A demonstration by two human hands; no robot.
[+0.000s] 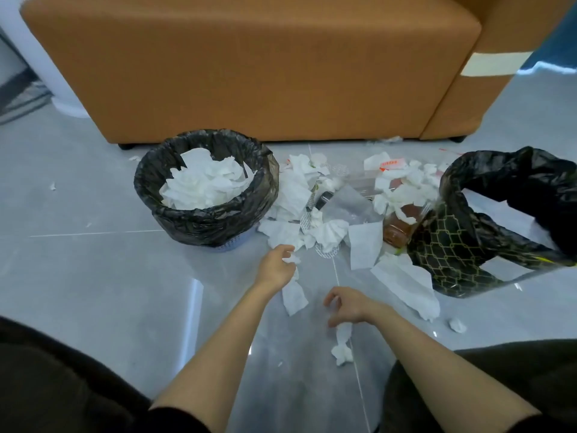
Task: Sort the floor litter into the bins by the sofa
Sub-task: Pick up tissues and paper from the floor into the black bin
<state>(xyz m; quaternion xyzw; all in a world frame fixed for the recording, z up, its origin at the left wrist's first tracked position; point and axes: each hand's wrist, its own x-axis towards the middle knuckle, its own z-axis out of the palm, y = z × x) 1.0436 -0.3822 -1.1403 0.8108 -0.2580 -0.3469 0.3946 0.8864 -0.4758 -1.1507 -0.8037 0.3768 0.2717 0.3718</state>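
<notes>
While crouching in front of the round bin [206, 189], reaching both bare arms out over the grey floor [93, 270]. Pinching a torn tissue strip [294, 295] with the left hand [276, 267], fingers curling round its upper end, just right of the round bin's base and slightly in front of it. Gripping a twisted tissue [342, 348] with the right hand [346, 306], fingers curling over its top, farther right of the round bin and farther in front (touching the floor with its lower end or hanging clear: impossible to tell). Looking at the round bin standing upright, wearing a black liner [199, 226] and brimming with white tissues. Facing an orange sofa [249, 73] rising directly behind the round bin. Seeing the litter pile [299, 198] spreading from the round bin's right side: crumpled tissues, clear wrappers, paper scraps. Noting a brown bottle [399, 226] lying at the pile's far edge from the round bin, resting against a patterned bin [452, 254] well right of the round bin and lined with a loose black bag [524, 182].
</notes>
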